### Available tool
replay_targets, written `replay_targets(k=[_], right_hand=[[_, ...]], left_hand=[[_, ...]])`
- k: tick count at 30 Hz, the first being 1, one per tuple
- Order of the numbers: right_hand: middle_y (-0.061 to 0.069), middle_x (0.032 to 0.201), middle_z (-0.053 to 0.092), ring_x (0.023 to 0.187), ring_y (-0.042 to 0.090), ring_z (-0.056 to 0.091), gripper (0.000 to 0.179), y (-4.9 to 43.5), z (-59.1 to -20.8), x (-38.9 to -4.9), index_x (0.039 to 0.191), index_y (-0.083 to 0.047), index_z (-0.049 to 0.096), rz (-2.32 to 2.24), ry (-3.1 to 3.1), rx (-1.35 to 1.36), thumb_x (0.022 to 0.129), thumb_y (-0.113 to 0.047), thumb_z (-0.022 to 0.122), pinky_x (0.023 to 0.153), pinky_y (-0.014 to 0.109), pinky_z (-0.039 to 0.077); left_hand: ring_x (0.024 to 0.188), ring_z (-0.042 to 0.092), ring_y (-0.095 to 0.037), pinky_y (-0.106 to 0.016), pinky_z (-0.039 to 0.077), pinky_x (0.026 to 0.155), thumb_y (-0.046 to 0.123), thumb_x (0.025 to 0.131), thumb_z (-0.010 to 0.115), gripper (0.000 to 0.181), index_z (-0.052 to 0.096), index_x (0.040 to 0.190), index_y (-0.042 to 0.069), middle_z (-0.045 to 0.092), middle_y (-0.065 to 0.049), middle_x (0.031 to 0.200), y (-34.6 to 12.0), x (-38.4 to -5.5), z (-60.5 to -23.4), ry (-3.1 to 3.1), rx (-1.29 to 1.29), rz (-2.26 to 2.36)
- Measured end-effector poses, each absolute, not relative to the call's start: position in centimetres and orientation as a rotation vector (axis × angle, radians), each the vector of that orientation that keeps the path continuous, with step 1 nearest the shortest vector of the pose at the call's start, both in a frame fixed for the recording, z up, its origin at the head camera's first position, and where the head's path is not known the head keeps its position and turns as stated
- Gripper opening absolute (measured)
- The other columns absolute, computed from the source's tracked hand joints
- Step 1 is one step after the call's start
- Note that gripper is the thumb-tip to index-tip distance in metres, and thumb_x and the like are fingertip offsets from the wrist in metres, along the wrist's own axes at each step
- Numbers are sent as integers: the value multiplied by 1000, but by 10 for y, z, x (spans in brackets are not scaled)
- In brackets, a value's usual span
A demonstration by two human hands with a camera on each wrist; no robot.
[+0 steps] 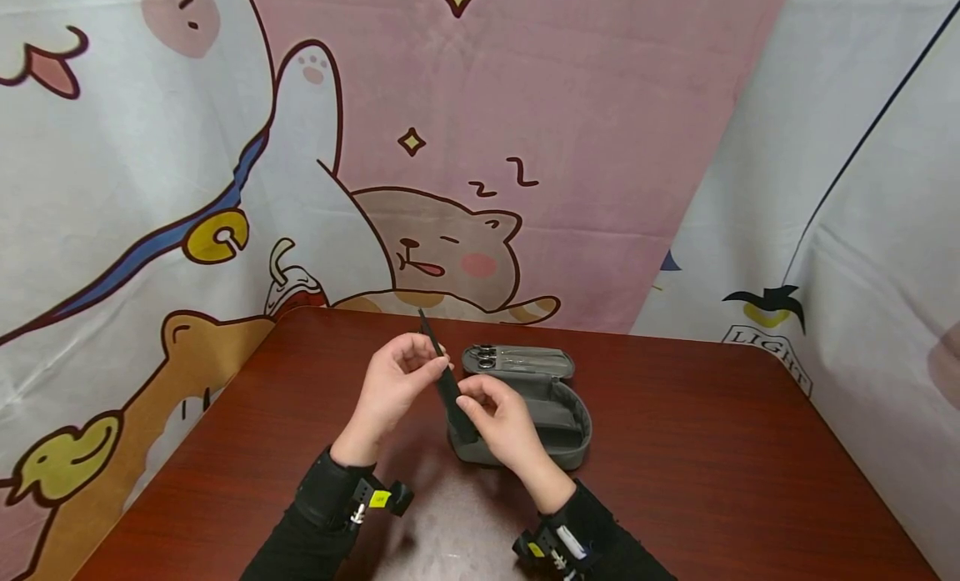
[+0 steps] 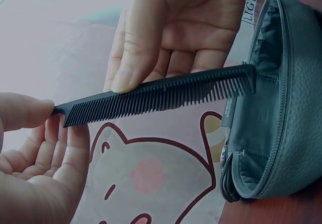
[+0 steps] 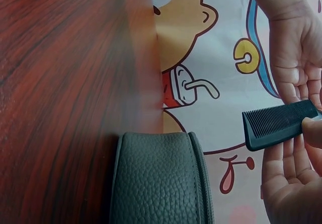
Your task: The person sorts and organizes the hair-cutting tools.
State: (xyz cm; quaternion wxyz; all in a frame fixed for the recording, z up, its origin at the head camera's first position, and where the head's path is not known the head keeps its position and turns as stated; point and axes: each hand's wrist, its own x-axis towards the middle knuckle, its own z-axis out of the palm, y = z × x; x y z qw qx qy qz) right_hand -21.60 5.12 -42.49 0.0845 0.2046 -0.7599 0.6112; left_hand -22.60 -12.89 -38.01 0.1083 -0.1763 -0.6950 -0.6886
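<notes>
A black comb (image 1: 453, 402) with fine teeth at one half and coarser ones at the other is held above the table by both hands. My left hand (image 1: 392, 383) pinches its narrow far end between thumb and fingers. Along the comb's spine, the right hand (image 1: 508, 424) grips it with the thumb on one side and fingers behind, as the left wrist view shows. Below and beside the right hand lies an unzipped grey case (image 1: 577, 448), its lid tipped back. The comb's near end overlaps the case's left side in the head view.
Small metal scissors (image 1: 486, 358) and other slim items sit behind a clear pocket in the case's lid (image 1: 558, 356). The case stands on a dark red wooden table (image 1: 697, 448). A cartoon-printed cloth (image 1: 600, 147) hangs behind the table's far edge.
</notes>
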Motion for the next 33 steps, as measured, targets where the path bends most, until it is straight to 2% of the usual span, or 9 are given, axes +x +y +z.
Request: replay_targets(k=[5,8,13,20,24,29,33], right_hand=[[2,92,67,80,17,58,10,56,-424,-217,102,-7,71,1755,-2288,617,92,-5,69,69,27,48],[1,91,66,80,16,58,10,61,-424,-220,102,-7,71,1710,-2289,619,92,-6,69,68,26,48],[1,90,66,79,15,59,10,73,-424,-225,102,-7,72,1638,-2278,597,92,-5,70,68,26,48],[1,93,67,81,15,59,10,93,-425,-231,101,-7,72,1548,-2300,573,92,-5,70,70,27,50],[2,95,67,82,15,59,11,103,-423,-235,102,-7,72,1476,-2323,574,91,-5,70,71,28,50],[4,99,68,85,18,60,12,115,-422,-240,103,-6,72,1392,-2355,561,91,-4,71,73,32,52],[4,100,69,88,19,62,13,123,-421,-244,103,-6,72,1338,-2392,564,91,-4,70,76,34,53]], left_hand=[[80,64,-21,-35,53,73,1,89,72,17,64,102,-7,66,-16,92,-129,-227,-382,-2041,-516,-2047],[86,65,-21,-31,54,76,1,88,73,25,63,110,-6,67,-18,99,-130,-227,-383,-2066,-522,-2059],[96,67,-25,-32,54,82,5,88,74,37,61,122,-1,68,-20,110,-132,-229,-389,-2151,-530,-1991],[97,67,-27,-29,53,79,9,86,78,40,63,122,4,69,-15,109,-132,-235,-404,-2248,-408,-1890],[98,67,-27,-29,53,77,8,85,78,41,62,124,4,68,-18,111,-131,-237,-413,-2280,-366,-1886],[100,67,-29,-31,53,76,11,84,79,45,62,125,4,67,-18,113,-129,-240,-423,-2349,-316,-1805],[107,64,-33,-40,54,82,13,84,80,50,61,128,1,66,-17,119,-128,-242,-430,-2416,-280,-1698]])
